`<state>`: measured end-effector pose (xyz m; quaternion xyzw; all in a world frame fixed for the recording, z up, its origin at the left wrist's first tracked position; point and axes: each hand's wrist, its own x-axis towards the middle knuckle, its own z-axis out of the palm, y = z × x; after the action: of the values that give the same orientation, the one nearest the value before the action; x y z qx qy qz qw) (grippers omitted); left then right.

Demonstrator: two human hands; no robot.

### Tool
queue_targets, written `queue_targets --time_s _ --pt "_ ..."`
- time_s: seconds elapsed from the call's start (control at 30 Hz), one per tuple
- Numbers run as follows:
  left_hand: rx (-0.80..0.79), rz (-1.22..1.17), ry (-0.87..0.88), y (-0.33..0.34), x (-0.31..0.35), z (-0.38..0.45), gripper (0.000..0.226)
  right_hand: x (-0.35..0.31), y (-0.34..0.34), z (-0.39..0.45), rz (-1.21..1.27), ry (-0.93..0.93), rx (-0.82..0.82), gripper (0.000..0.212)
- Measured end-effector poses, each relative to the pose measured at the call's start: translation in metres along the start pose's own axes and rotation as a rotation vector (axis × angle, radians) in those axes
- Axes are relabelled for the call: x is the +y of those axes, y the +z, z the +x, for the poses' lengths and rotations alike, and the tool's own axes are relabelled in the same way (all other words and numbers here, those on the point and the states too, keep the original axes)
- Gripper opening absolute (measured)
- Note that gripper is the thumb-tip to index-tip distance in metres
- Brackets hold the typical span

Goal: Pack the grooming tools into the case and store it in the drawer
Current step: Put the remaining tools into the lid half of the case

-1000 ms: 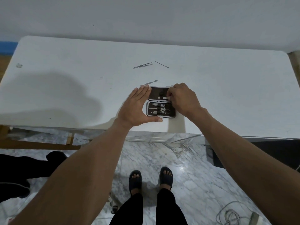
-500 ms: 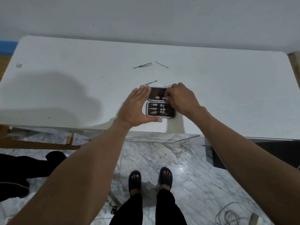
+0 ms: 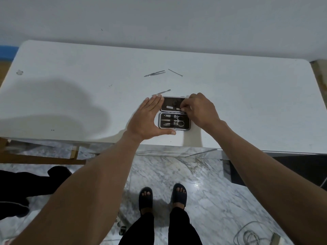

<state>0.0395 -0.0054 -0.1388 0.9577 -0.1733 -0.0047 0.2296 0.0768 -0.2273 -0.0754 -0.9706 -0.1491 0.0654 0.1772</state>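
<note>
A small black grooming case [image 3: 174,128] lies flat and wide open near the white table's front edge. Its near half holds scissors and two other metal tools under a strap. In its far half lies a silver nail file [image 3: 172,108]; my right hand [image 3: 200,109] pinches that file's right end. My left hand [image 3: 149,118] rests flat against the case's left side, fingers straight, thumb along the front edge. Loose on the table are a cuticle pusher [image 3: 161,92] just behind the case, tweezers [image 3: 154,73] and a thin pin [image 3: 175,72] farther back.
The white table [image 3: 247,103] runs wide to both sides, against a white wall. A clear drawer front [image 3: 177,152] shows under the table edge. Below are a marble floor, my feet in dark sandals, a dark shape at left, and a cable coil [image 3: 251,235] at lower right.
My right hand has shifted slightly left along the case's far half, pushing the file further in. My left hand has stayed put.
</note>
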Motion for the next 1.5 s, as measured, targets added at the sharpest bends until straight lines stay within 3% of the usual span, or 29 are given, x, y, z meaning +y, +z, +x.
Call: queue_targets --time_s 0.3,0.67,1.03,1.3,1.5 --pt "0.010 -0.013 0.005 0.000 -0.001 0.000 0.140 -0.009 -0.006 0.012 -0.014 0.038 -0.013 0.015" --pt "0.049 0.002 0.022 0.003 -0.003 0.000 0.132 -0.020 -0.020 0.083 0.161 0.080 0.127 0.016" --pt "0.032 0.032 0.036 0.003 -0.005 0.002 0.128 -0.041 0.013 0.158 0.109 0.081 0.062 0.026" --pt "0.007 0.014 0.021 0.001 -0.004 0.003 0.129 -0.040 0.017 0.160 0.001 0.087 0.031 0.015" --pt "0.037 -0.001 0.019 0.001 -0.002 0.003 0.129 -0.038 0.007 0.148 0.137 0.076 0.031 0.012"
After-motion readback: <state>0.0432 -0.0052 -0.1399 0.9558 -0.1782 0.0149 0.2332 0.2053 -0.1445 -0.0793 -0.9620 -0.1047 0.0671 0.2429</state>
